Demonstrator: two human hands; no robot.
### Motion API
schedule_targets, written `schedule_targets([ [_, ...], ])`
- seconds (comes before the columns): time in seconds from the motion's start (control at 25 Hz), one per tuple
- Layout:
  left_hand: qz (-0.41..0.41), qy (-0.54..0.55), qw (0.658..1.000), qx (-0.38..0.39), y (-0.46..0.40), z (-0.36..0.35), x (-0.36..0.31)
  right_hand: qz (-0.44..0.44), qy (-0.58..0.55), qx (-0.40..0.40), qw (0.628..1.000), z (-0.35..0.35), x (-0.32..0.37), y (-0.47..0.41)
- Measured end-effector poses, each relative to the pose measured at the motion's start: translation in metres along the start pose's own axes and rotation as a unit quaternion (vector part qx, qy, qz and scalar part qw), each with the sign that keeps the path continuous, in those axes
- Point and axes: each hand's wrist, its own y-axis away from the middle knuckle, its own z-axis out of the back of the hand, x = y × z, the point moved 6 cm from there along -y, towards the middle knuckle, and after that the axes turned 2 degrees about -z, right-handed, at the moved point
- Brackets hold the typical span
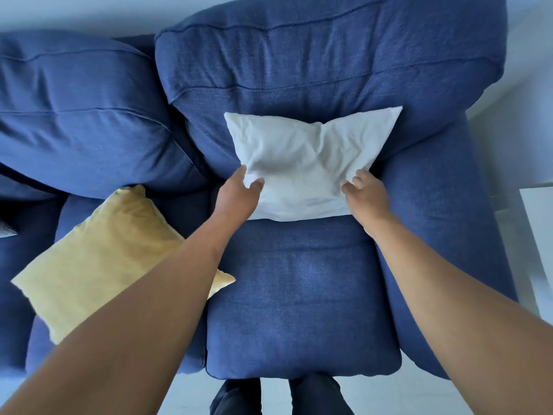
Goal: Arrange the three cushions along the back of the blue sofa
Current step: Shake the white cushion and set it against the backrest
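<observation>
Where the far left edge of the view cut across the seat, a small grey corner [6, 230] showed, too little of it to identify. Next came the left back pad [74, 115] of the blue sofa [302, 295], puffed and leaning forward over the seat. Below it the yellow cushion [98, 259] lay flat and askew on the left seat pad, one corner touching the foot of that back pad and its near right part hidden under the person's left forearm. The left hand [236, 196] reached forward and pinched the lower left edge of the white cushion [302, 163], thumb on the front face and fingers curled behind the edge. That cushion stood tilted back against the right back pad [314, 64], its bottom edge resting on the right seat pad and its upper corners spread against the blue fabric. The right hand [365, 193] gripped the cushion's lower right edge in the same manner, thumb in front and fingers wrapped around the side, just beside the sofa's right armrest [449, 220]. Both hands were thus closed on the white cushion, well apart from each other. Dark trouser legs [314, 396] stood on the pale floor before the seat. At the far right a white surface [538, 220] bordered the armrest.
</observation>
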Motion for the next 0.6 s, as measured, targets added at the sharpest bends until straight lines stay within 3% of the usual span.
schedule_targets([
  [0.28,-0.017,-0.024,0.998,-0.061,0.115,0.047,0.041,0.075,0.101,0.059,0.99,-0.042,0.04,0.104],
  [0.6,0.074,0.026,0.988,-0.136,0.209,0.144,0.191,0.158,0.159,0.136,0.965,-0.148,0.074,0.223],
])
